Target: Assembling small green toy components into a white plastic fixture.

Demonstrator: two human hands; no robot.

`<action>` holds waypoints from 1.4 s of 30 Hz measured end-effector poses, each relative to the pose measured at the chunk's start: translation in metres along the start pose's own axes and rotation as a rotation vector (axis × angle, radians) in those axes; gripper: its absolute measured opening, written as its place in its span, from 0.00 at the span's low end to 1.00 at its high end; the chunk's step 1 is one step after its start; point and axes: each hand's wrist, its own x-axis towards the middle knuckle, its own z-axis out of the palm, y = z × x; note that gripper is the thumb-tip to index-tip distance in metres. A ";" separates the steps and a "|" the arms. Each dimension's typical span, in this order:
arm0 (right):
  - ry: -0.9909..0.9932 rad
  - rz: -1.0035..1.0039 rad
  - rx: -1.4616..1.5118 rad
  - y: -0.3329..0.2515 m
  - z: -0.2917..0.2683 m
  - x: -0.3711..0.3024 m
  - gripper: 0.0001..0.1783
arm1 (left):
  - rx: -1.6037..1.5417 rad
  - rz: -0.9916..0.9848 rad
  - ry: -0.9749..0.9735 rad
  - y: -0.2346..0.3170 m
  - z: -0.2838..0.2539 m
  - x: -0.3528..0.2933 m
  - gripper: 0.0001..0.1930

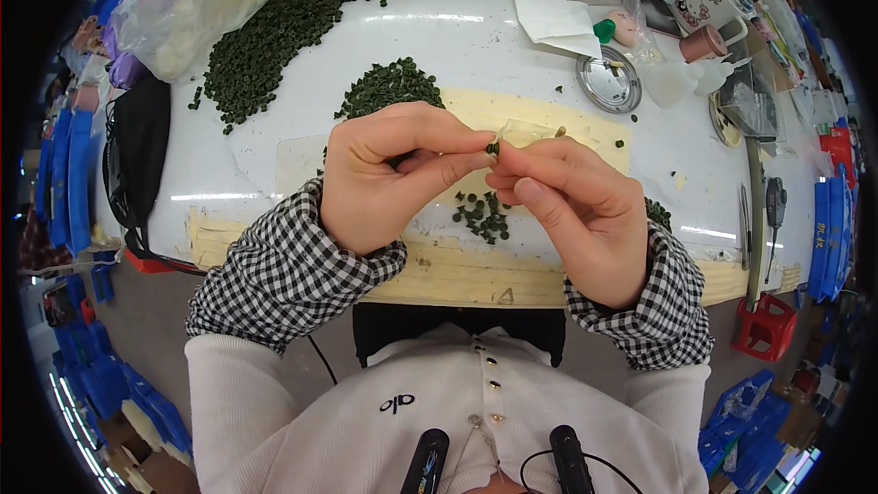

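Observation:
My left hand [380, 178] pinches a small dark green part [493, 148] between thumb and index finger, above the table. The fingertips of my right hand [585, 210] are curled and meet this part from the right. A small brownish tip [560, 132] shows just behind the right index finger; what it belongs to is hidden. Below the hands lies a loose cluster of similar green pieces [482, 218]. A bigger heap of them [390, 90] rises behind my left hand, and more green pieces [658, 212] peek out beside the right wrist.
A large green pile [283, 37] spreads across the far left, next to plastic bags [187, 23]. Far right hold a round metal lid [608, 80], white paper [556, 23], a mug [709, 0] and a thread spool [702, 43]. Tweezers [744, 220] lie near the right edge.

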 end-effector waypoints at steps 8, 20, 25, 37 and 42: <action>-0.020 -0.101 -0.227 -0.002 -0.002 0.001 0.15 | -0.188 -0.084 0.005 -0.008 0.002 -0.001 0.09; -0.008 -0.119 -0.175 -0.002 -0.001 0.001 0.16 | -0.134 -0.109 0.011 0.002 0.000 -0.001 0.09; -0.025 -0.129 -0.221 -0.003 -0.002 0.001 0.16 | -0.111 -0.065 0.001 0.001 -0.001 -0.002 0.09; -0.095 -0.314 -0.502 -0.003 -0.008 0.004 0.18 | -0.234 -0.063 -0.019 0.000 0.001 -0.002 0.07; -0.089 -0.340 -0.559 -0.009 -0.011 0.007 0.17 | -0.183 -0.096 -0.004 0.001 0.002 -0.002 0.07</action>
